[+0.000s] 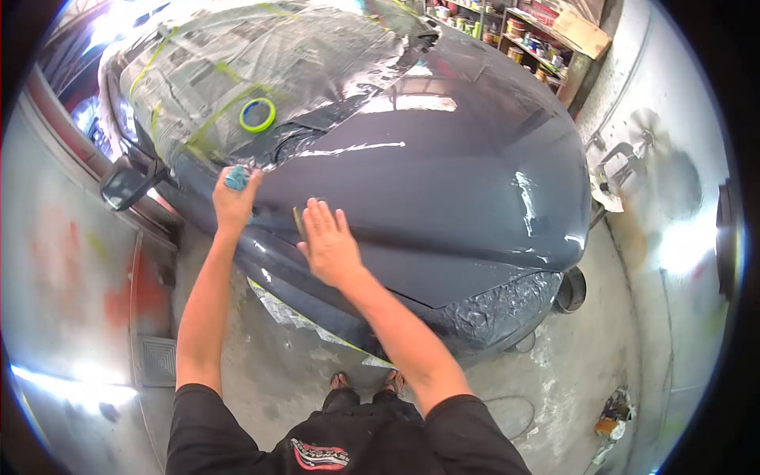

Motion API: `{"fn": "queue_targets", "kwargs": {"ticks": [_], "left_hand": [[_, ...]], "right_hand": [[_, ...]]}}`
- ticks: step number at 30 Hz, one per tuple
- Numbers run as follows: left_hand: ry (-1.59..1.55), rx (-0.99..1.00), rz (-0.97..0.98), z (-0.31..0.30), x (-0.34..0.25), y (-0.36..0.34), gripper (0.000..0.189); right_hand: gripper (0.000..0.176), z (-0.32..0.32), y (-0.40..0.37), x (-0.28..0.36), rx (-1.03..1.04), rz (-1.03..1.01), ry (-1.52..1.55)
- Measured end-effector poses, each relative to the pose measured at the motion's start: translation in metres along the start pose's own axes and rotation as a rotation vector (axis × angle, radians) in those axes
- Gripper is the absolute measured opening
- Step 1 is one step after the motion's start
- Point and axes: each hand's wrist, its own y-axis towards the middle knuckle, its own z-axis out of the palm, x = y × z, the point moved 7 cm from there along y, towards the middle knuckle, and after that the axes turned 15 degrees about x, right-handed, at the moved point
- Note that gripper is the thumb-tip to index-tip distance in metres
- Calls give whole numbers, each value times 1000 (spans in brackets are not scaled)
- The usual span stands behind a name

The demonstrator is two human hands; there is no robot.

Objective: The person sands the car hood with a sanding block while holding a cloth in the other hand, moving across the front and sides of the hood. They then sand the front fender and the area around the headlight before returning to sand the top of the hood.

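The dark grey car hood [443,174] stretches out in front of me, with wet-looking shiny streaks on it. My left hand [233,204] is closed around a crumpled blue-green cloth [236,178] near the hood's left rear corner, by the fender. Flat on the hood's left edge lies my right hand [328,245], fingers straight. A thin yellowish strip [298,223] shows beside its fingers; whether it runs under the palm is hidden.
Masking film [237,71] covers the windshield, with a yellow-green tape roll [257,115] on it. A side mirror [131,182] juts out at left. Crinkled film covers the headlight [499,309]. Shelves of cans [530,39] stand behind; a fan [645,131] is at right.
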Motion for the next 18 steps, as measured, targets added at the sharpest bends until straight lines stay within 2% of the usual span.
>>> {"fn": "queue_targets", "kwargs": {"ticks": [2, 3, 4, 5, 6, 7, 9, 10, 11, 13, 16, 18], "left_hand": [[64, -158, -8, -40, 60, -1, 32], [94, -240, -16, -59, 93, -2, 33], [174, -337, -34, -80, 124, -2, 36], [258, -427, -54, -97, 151, -1, 40], [254, -455, -162, -108, 177, 1, 42], [330, -542, -205, -111, 179, 1, 43], [487, -693, -273, -95, 173, 5, 44], [482, -708, -338, -76, 179, 8, 49], [466, -737, -272, -56, 196, 11, 55], [424, -809, -306, -53, 185, 9, 56], [381, -766, -330, -57, 188, 9, 56], [378, -747, -321, -57, 189, 9, 56]], "right_hand": [[72, -27, -24, -16, 57, -107, -54], [73, -38, -42, -31, 70, -75, -32], [72, -49, -59, -46, 123, 0, -78], [72, -48, -83, -70, 73, 91, -110], [75, -48, -102, -86, 74, 215, -81], [79, -46, -105, -81, 60, 225, -127], [75, -36, -78, -53, 56, 197, -92], [74, -28, -50, -28, 75, 103, -90], [72, -17, -19, -2, 93, 11, -87], [72, 4, 35, 36, 66, -58, -105], [75, 1, 46, 32, 196, -146, -150], [78, -15, 8, 0, 334, -167, -244]]}}
